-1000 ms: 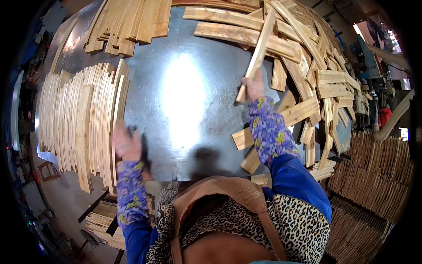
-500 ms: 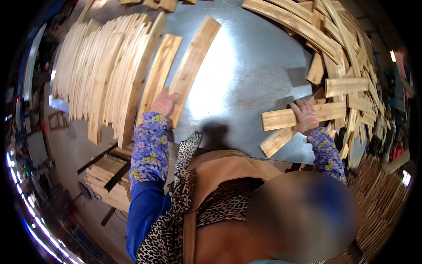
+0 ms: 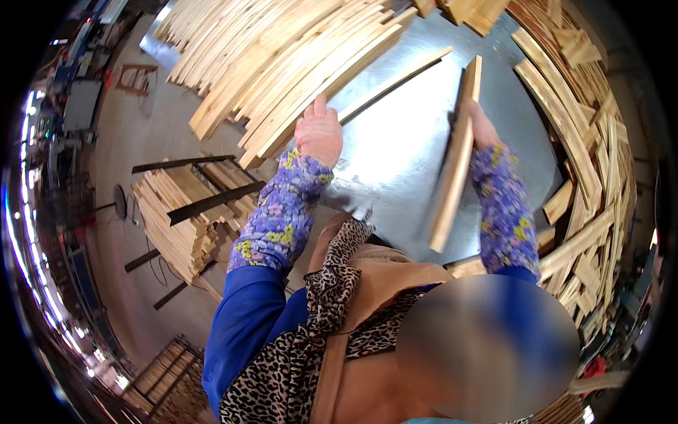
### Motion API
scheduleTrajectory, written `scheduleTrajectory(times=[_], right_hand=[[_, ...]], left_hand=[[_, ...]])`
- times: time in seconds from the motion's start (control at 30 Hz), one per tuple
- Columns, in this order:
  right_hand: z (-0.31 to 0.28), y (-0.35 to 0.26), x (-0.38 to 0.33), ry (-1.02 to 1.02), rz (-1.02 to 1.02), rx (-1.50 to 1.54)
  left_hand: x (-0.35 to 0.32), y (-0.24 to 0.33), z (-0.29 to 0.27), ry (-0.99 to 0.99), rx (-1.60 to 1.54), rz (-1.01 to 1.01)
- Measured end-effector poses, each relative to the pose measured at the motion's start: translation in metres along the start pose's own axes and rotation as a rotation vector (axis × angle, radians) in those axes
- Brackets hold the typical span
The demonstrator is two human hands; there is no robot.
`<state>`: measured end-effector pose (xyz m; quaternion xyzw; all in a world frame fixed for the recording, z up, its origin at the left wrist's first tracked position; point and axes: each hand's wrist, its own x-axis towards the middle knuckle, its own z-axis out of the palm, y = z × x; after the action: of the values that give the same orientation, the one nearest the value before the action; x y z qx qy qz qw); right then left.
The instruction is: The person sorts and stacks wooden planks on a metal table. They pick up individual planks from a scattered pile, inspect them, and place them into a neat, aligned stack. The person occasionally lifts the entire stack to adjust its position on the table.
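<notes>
At the near edge of a row of pale wooden boards [image 3: 282, 71], my left hand [image 3: 319, 136] closes around the near end of a narrow board [image 3: 399, 81] turned on its edge. The hand hides that end, and its fingers lie against the outermost board of the row. To the right, my right hand [image 3: 483, 128] grips a long wooden board [image 3: 455, 166] from its right side, near the upper half. This board is also on edge, slants toward me, and is blurred at its lower end. Both boards are over the shiny metal tabletop [image 3: 395, 162].
A loose heap of boards [image 3: 590, 169] covers the table's right side. More pieces [image 3: 470, 14] sit at the far edge. Below the table at left, stacked boards [image 3: 169, 212] lie near dark metal bars [image 3: 212, 203]. A small wooden stool [image 3: 136, 80] stands on the floor.
My view has turned, shifting the row rightward. The flat boards by my left hand no longer lie flat there; one now stands on edge. My right hand has left the heap and holds a board on edge over mid-table.
</notes>
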<state>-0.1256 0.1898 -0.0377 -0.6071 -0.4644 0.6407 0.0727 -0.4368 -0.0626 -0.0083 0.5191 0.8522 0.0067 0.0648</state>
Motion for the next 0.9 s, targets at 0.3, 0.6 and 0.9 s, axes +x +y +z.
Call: scheduleTrajectory(times=[0.3, 0.6, 0.9], right_hand=[[0.299, 0.010, 0.046, -0.589, -1.060, -0.529], [-0.125, 0.053, -0.151, 0.965, -0.113, -0.953], [-0.301, 0.196, -0.262, 1.047, 0.149, -0.608]], left_hand=[[0.002, -0.041, -0.010, 0.243, -0.059, 0.209], [0.044, -0.061, -0.050, -0.018, -0.064, 0.136], [-0.024, 0.281, -0.018, -0.377, -0.740, 0.353]])
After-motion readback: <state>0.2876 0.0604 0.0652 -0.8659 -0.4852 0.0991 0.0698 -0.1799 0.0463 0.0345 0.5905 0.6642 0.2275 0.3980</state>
